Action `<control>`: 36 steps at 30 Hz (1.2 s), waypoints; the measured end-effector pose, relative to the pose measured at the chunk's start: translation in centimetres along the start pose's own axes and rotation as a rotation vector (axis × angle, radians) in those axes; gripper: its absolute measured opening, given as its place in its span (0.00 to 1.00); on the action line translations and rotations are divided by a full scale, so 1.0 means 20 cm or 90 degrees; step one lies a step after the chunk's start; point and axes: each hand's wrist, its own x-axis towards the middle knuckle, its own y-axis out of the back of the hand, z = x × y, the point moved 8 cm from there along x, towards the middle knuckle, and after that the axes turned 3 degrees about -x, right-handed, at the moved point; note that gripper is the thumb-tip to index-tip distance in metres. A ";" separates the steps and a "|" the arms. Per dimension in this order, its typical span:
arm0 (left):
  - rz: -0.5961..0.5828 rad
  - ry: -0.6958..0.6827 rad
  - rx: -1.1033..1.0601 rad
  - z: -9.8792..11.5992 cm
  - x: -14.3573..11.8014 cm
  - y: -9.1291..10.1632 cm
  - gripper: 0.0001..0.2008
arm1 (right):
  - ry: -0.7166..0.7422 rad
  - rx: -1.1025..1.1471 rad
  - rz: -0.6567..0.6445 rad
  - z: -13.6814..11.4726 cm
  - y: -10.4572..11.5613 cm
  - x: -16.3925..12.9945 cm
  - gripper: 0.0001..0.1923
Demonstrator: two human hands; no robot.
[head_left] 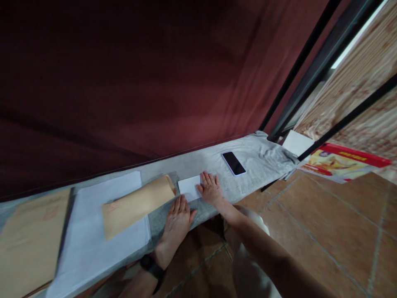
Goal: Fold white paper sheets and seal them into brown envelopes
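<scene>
A folded white sheet of paper (pixel 188 188) lies flat on the grey cloth of the narrow table. My right hand (pixel 211 188) rests on its right end, fingers stretched out and a little spread. Flat by the paper's lower left corner is my left hand (pixel 179 217), fingers extended; whether it touches the paper I cannot tell. Just left of the paper lies a brown envelope (pixel 136 205), its end open toward the paper. Part of the envelope overlaps a stack of white sheets (pixel 105 248).
A phone (pixel 233 163) lies face up to the right. At the far left is a pile of large brown envelopes (pixel 34 240). A dark red curtain (pixel 173 91) hangs behind the table (pixel 254 182). Black poles (pixel 297 66) and a printed red-and-yellow box (pixel 341 163) stand at the right.
</scene>
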 end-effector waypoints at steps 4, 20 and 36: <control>0.002 -0.030 -0.033 0.05 -0.01 -0.01 0.30 | 0.031 0.023 0.013 -0.08 0.05 -0.01 0.30; -0.066 -0.024 0.003 0.04 -0.07 -0.06 0.34 | 0.147 0.017 -0.007 -0.09 -0.04 -0.02 0.29; -0.060 -0.036 -0.049 0.01 0.02 0.09 0.13 | 0.145 -0.001 0.034 0.01 -0.02 0.00 0.30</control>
